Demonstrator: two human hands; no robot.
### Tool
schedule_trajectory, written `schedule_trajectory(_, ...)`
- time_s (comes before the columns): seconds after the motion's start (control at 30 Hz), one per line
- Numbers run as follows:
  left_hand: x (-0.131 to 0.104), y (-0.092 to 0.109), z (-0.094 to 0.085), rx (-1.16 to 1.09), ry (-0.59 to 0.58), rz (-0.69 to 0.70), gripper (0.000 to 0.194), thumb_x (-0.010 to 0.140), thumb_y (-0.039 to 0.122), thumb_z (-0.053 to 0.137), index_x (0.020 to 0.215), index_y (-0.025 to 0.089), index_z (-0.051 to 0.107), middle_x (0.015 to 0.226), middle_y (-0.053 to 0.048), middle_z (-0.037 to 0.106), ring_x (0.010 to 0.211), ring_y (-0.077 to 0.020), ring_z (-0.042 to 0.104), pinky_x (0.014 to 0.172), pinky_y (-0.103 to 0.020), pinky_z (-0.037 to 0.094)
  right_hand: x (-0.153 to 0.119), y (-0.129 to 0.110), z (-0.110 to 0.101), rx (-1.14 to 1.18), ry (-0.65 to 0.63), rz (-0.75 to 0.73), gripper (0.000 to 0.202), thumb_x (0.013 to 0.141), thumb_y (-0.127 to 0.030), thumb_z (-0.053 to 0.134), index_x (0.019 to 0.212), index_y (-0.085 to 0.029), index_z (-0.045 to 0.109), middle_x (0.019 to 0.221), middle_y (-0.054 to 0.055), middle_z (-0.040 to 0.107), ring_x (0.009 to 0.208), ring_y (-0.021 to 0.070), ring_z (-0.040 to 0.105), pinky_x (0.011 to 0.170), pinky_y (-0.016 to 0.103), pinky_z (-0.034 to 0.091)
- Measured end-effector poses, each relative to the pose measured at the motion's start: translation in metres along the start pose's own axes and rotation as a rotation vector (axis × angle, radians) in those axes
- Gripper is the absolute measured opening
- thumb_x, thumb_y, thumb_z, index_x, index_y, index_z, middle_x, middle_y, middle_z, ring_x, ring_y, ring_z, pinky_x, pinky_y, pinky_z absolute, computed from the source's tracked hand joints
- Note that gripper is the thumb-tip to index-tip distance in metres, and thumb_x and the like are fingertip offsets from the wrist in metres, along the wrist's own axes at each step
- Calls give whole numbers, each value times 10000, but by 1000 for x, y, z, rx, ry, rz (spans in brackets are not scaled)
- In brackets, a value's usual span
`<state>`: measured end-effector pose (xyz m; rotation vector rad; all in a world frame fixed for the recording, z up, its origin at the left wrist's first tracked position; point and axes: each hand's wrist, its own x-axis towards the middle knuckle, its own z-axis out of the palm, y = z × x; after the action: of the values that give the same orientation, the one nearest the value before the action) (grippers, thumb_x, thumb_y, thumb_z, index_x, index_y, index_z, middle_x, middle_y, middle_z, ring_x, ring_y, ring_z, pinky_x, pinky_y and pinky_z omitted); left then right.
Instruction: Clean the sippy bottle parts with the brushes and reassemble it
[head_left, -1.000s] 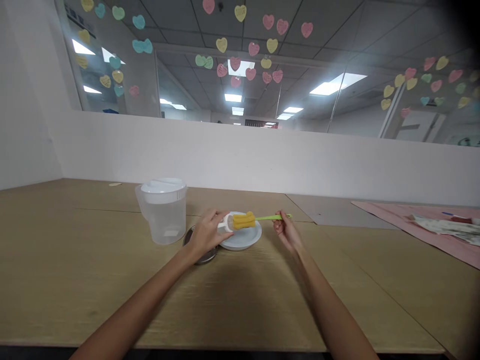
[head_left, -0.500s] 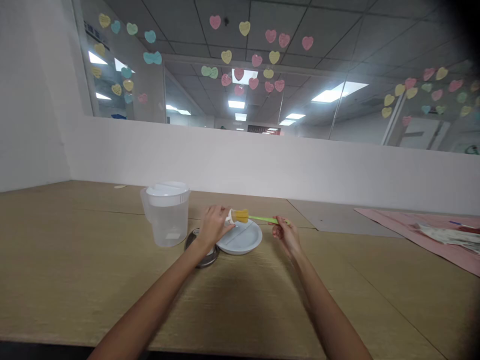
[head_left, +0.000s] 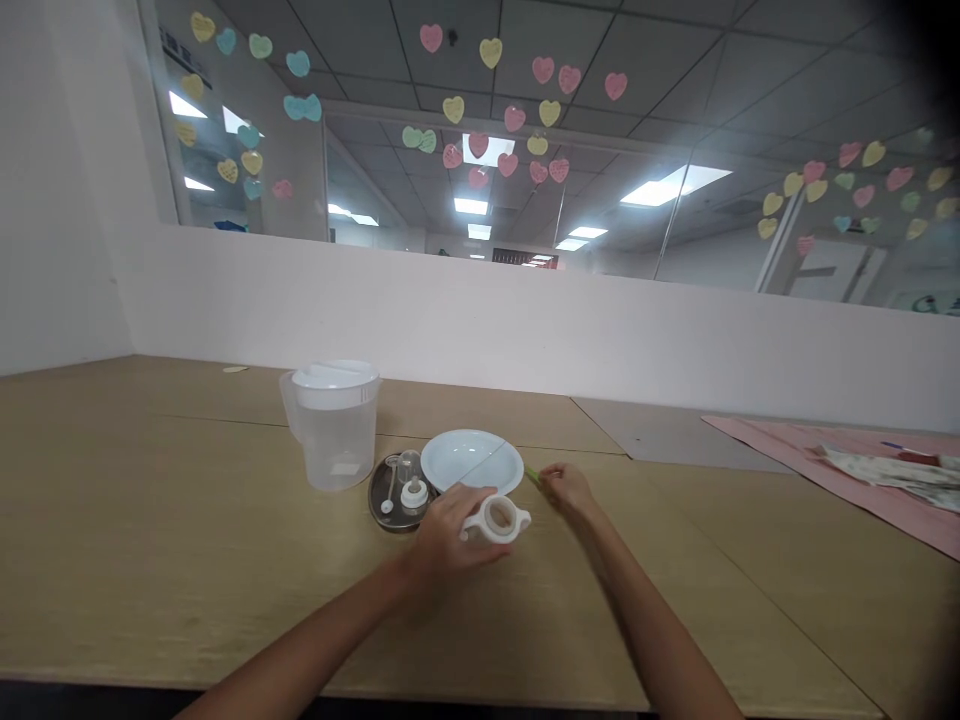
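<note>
My left hand (head_left: pixel 450 528) grips a small white bottle with side handles (head_left: pixel 496 520), low over the table in front of a white plate (head_left: pixel 472 460). The bottle's open mouth faces me, with a tan tint inside. My right hand (head_left: pixel 566 488) pinches the thin green handle of a brush (head_left: pixel 531 473), just right of the bottle. The brush's sponge head is out of sight. A dark round tray (head_left: pixel 382 505) left of the plate carries a clear teat and a white cap.
A lidded translucent pitcher (head_left: pixel 334 425) stands left of the tray. A pink cloth (head_left: pixel 862 470) with a few items lies at the far right, a grey mat (head_left: pixel 675 435) beside it. A white partition (head_left: pixel 525 320) backs the wooden table.
Both hands came down and toward me from above the plate. The bottle turned its mouth to me, and the yellow sponge that stuck out of it is no longer visible.
</note>
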<state>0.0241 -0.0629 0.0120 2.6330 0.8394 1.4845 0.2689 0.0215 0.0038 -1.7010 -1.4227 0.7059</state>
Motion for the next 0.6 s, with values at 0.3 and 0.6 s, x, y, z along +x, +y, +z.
schedule_trajectory(0.3, -4, -9, -4, -21, -61, -150, 633, 703, 502, 530, 1225, 178, 378, 936, -72, 625, 859, -206, 558, 813, -342, 406, 29, -45, -18, -550, -406, 85, 68, 490, -78, 643, 468, -84, 580, 380, 57, 543, 400, 165, 543, 431, 249, 419)
schedule_trajectory(0.6, 9, -85, -44, 612, -103, -792, 261, 816, 181, 351, 1014, 124, 511, 906, -120, 621, 930, -227, 551, 789, -326, 391, 31, -90, 48, -488, -389, -242, 315, 716, -141, 484, 1006, -159, 604, 675, 40, 664, 490, 87, 568, 472, 161, 408)
